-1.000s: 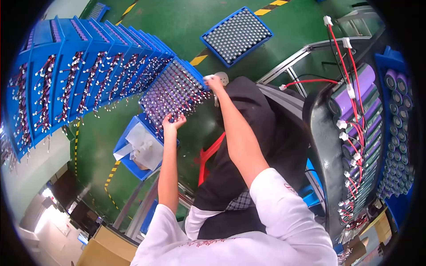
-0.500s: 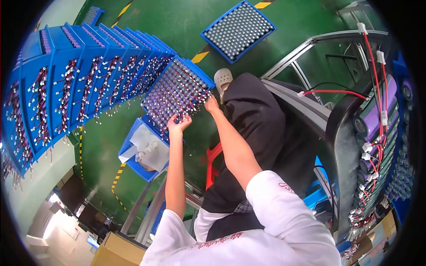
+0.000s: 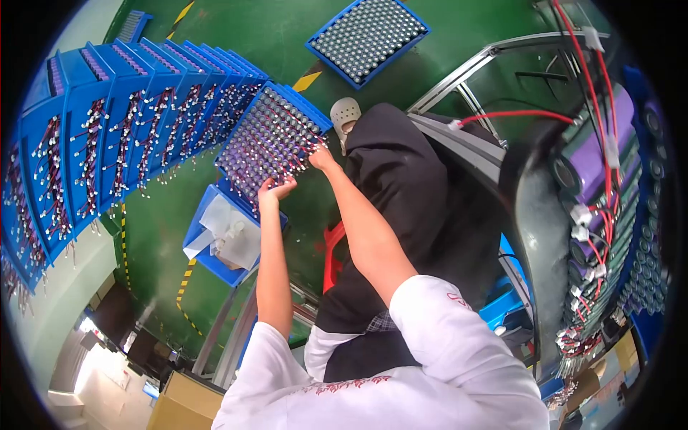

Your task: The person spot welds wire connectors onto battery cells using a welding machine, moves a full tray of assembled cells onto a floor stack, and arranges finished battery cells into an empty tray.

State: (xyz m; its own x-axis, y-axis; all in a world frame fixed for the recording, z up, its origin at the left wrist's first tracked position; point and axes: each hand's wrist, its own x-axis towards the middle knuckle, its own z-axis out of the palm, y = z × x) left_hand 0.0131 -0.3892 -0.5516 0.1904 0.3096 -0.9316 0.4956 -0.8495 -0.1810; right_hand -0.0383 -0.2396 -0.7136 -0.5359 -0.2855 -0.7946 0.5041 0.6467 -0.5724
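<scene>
A blue tray (image 3: pixel 309 104) of upright purple-and-silver cylindrical battery cells (image 3: pixel 269 125) stands in front of me, with red and black wire leads (image 3: pixel 283 159) ending in small white connectors across it. At the tray's near edge, my left hand (image 3: pixel 275 190) has its thumb and fingers apart, close to the leads; nothing shows clearly in it. My right hand (image 3: pixel 320 157) is closed at the right corner, its fingertips pinching at a wire lead there. The fingertips partly hide what they grip.
A row of blue trays (image 3: pixel 79 150) with wired cells curves along the left. Below the wired tray sits a blue bin (image 3: pixel 231 274) with white lining. Another cell tray (image 3: pixel 367 39) lies on the green floor. To the right are a metal frame (image 3: pixel 459 75) and large wired cells (image 3: pixel 598 143).
The whole view has shifted, so the tray and both hands appear farther left and higher. Both hands stay by the tray's near edge, with only slight finger movement.
</scene>
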